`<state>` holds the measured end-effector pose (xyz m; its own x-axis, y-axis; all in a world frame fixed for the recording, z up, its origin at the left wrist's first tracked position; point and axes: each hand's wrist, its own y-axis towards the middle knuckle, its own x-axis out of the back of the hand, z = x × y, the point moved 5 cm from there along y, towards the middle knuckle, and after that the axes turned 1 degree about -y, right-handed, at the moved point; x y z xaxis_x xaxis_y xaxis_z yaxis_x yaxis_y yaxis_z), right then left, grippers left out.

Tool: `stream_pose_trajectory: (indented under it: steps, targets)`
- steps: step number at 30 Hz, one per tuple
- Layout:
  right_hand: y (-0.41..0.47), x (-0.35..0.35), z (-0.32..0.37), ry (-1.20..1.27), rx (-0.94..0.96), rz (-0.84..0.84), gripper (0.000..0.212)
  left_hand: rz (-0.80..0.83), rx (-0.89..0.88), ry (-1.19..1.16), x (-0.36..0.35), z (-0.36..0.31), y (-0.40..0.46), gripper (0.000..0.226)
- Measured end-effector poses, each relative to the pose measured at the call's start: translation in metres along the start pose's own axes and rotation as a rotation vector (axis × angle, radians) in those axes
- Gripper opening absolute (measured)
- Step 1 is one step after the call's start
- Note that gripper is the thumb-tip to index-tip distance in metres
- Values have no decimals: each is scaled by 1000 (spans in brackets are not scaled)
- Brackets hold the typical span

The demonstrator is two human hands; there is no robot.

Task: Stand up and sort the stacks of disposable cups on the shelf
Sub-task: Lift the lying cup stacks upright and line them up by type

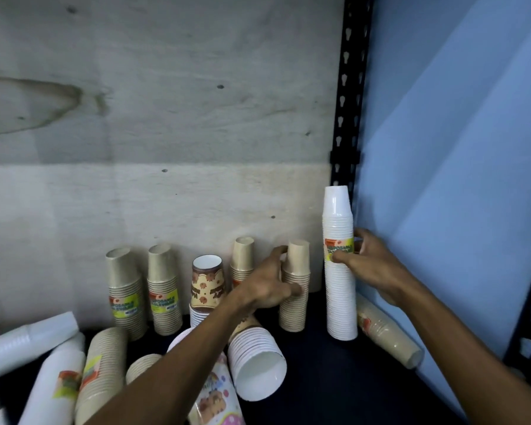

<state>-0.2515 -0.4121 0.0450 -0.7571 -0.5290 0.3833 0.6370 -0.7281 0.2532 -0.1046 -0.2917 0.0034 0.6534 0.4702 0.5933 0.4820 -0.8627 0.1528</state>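
At the lower right of the frame, on the dark shelf (313, 372), a tall white cup stack (340, 286) stands upright just beside the black slotted post (348, 96) and the blue wall (460, 179). The right hand (370, 263) has its grip clamped on this stack at the height of its green and yellow label, thumb at the front, fingers curled round the far side. Left of it, in the middle of the frame, the left hand (269, 285) holds a shorter tan cup stack (295, 286) that also stands upright against the plywood back panel (154, 124); its thumb presses the near side and the fingers reach round the left side near the top, so that grip too is closed on the stack. Another tan stack (242, 259) stands just behind the left hand. Further left stand a patterned stack (207, 283) and two tan stacks with labels (126, 292), all upright along the panel. Lower in the frame several stacks lie on their sides: a white-rimmed stack (255, 360) with its open mouth toward the viewer, white stacks at lower left (28, 348), tan ones beside them (100, 372), and one tan stack lying at the right (387, 335) against the blue wall, just behind the tall white one
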Motion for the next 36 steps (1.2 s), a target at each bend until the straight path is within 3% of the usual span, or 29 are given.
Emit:
stream_pose_trajectory:
  steps: [5,9,16,18,23,30,34,36]
  targets:
    - [2,-1,-14,9,-6,-44,48,-45,-6,48,-2,10,5,74]
    - [0,-4,-16,-18,6,-17,30,-76,-20,10,-3,9,6,75]
    - [-13,-13,-32,-112,4,43,35,-188,-24,29,0,12,4,76]
    - [-16,-13,-37,-137,5,42,41,-202,-39,48,-1,11,2,79]
    - [-18,-14,-53,-250,-31,25,78,-298,-56,101,-3,13,1,76]
    - [-28,-14,-57,-187,-75,18,63,-194,32,108,-8,18,0,88]
    - [-32,-16,-62,-239,-61,0,85,-241,76,238,-12,22,-6,84]
    - [-33,-18,-64,-321,-55,-6,82,-239,92,245,-12,22,-5,77]
